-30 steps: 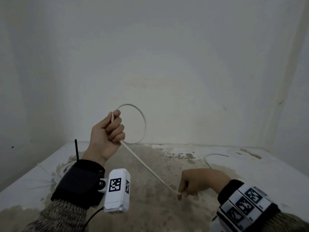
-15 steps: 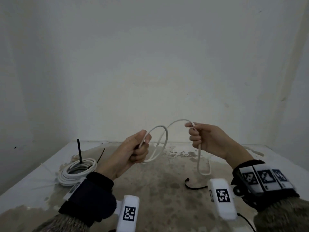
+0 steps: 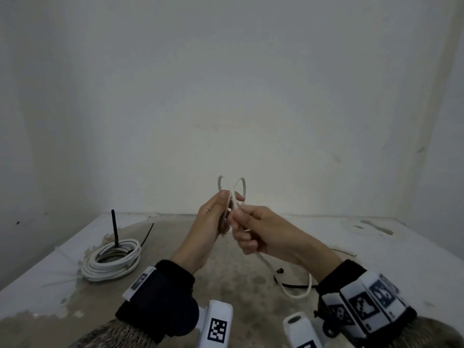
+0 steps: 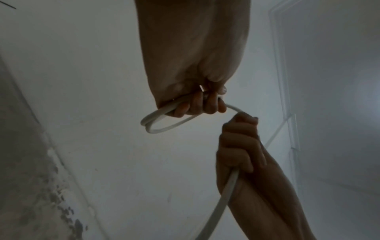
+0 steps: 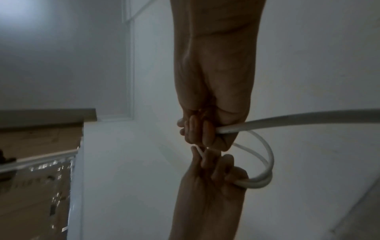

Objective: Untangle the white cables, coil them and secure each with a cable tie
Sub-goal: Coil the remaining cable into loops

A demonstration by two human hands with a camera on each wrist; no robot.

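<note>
Two white cables are in the room: one loose white cable (image 3: pixel 232 194) up in the person's hands, and one finished white coil (image 3: pixel 113 259) lying on the left of the stained table (image 3: pixel 376 259), well apart from the hands. A single black cable tie (image 3: pixel 115 228) stands upright out of that coil, and a second black cable tie (image 3: pixel 288 285) lies flat on the table near the right wrist, under the hanging cable. Both hands are raised above the middle of the table and nearly touch each other. The left hand (image 3: pixel 213 222) has its fingers (image 4: pixel 197 105) curled round the gathered turns; from the left wrist view two small loops poke out past the fist, side by side, and the head view also shows two loops rising above the knuckles. The right hand (image 3: pixel 261 232) is closed in a fist round the running length of the same cable, the thumb pressed down on it just beside the left hand's fingertips. From the right fist the cable drops towards the table, bends in a slack curve near the flat tie, and passes back out of sight under the right wrist.
</note>
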